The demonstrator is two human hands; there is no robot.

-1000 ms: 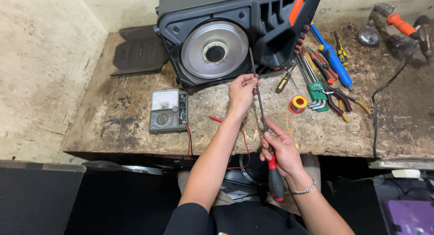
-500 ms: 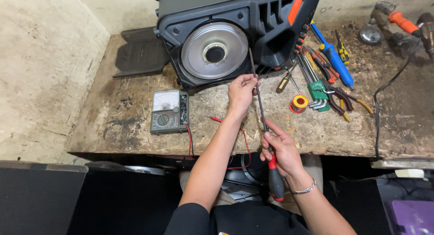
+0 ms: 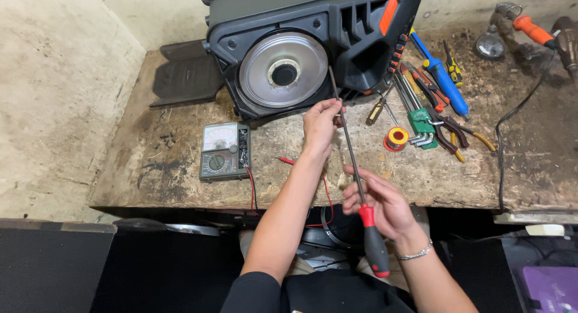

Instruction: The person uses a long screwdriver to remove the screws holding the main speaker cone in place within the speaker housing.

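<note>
At frame centre, the right hand (image 3: 385,206) is gripping the long screwdriver (image 3: 354,168) near its red-and-black handle, while the left hand (image 3: 321,124) is pinching the shaft higher up, its tip touching the black speaker cabinet (image 3: 313,48) beside the silver cone.

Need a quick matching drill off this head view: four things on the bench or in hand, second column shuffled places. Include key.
1. screwdriver
2. multimeter
3. solder spool
4. speaker cabinet

A. lying at the back of the bench
B. flat on the bench, left of the left hand
C. held in both hands, handle by the right hand
D. beside the green hex key set

Pairs: 1-C, 2-B, 3-D, 4-A
</note>
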